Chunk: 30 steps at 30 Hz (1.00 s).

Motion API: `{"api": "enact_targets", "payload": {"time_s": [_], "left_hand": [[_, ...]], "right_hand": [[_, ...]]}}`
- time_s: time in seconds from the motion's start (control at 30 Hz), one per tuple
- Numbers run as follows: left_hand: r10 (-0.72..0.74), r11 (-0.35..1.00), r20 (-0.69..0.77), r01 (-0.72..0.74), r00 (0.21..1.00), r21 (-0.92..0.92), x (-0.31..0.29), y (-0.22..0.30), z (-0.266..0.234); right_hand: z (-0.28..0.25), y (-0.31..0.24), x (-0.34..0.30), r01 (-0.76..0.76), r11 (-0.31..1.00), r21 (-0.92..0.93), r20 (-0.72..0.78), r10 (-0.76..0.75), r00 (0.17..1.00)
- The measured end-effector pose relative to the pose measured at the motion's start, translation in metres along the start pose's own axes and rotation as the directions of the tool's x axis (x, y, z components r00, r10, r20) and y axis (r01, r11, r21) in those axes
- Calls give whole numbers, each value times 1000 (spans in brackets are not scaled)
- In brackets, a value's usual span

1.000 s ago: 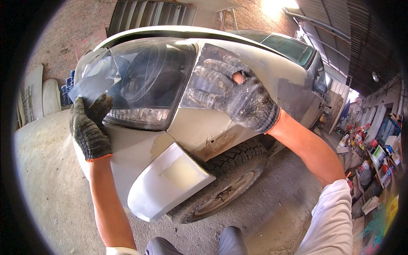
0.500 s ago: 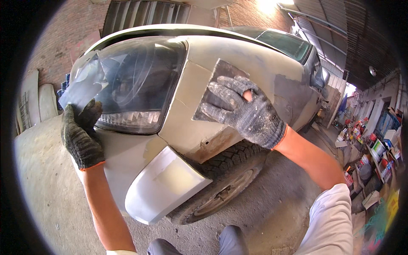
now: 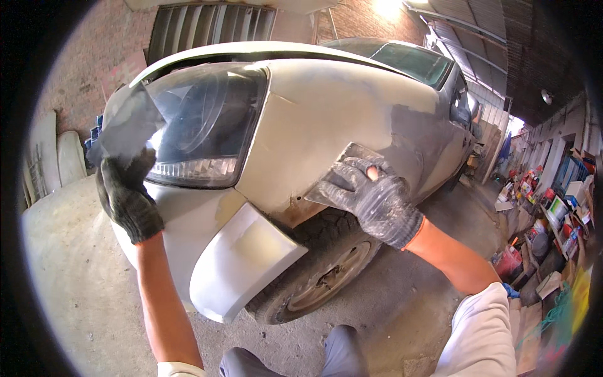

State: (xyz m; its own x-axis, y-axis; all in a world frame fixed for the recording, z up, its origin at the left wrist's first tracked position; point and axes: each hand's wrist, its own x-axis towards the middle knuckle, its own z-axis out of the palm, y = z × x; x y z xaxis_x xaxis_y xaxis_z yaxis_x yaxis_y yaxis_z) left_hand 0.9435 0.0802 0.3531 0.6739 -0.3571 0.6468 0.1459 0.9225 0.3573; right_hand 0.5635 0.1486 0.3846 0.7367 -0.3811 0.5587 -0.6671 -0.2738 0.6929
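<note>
Both my hands wear dark knitted gloves with orange cuffs. My right hand presses a dark, dusty sheet of sandpaper against the pale front fender, just above the wheel arch. Its fingers lie over the sheet, and a fingertip shows through a hole in the glove. Near the headlight, my left hand pinches a thin grey sheet between thumb and fingers. That sheet stands up in front of the lamp and hides part of it; its material is hard to make out.
Below the fender are the front wheel and a pale bumper corner that juts toward me. Cans, boxes and tools crowd the ground along the right wall. Flat panels lean at the far left.
My right hand has slid down and to the right with the sandpaper, from mid-fender to just above the wheel arch. The grey sheet in my left hand has tilted and looks darker.
</note>
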Motion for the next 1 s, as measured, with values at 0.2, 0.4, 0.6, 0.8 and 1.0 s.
{"api": "enact_targets", "payload": {"time_s": [0.2, 0.4, 0.6, 0.8, 1.0], "left_hand": [[-97, 995, 266, 93, 959, 28, -147, 43, -29], [-285, 879, 533, -4, 797, 476, -217, 49, -11], [-415, 844, 309, 235, 855, 483, -203, 49, 7], [-416, 890, 288, 451, 863, -68, -141, 43, 33], [-9, 997, -11, 8, 1000, -73, -9, 18, 42]], "right_hand": [[-40, -19, -8, -124, 453, 883, -155, 530, 834], [-70, -58, -27, -349, 242, 905, 150, 587, 796], [-83, -49, -16, -318, 410, 855, 276, 160, 948], [-65, -4, 0, -32, 816, 576, 182, -90, 979], [-22, 25, 59, 140, 990, -9, -213, -138, 967]]}}
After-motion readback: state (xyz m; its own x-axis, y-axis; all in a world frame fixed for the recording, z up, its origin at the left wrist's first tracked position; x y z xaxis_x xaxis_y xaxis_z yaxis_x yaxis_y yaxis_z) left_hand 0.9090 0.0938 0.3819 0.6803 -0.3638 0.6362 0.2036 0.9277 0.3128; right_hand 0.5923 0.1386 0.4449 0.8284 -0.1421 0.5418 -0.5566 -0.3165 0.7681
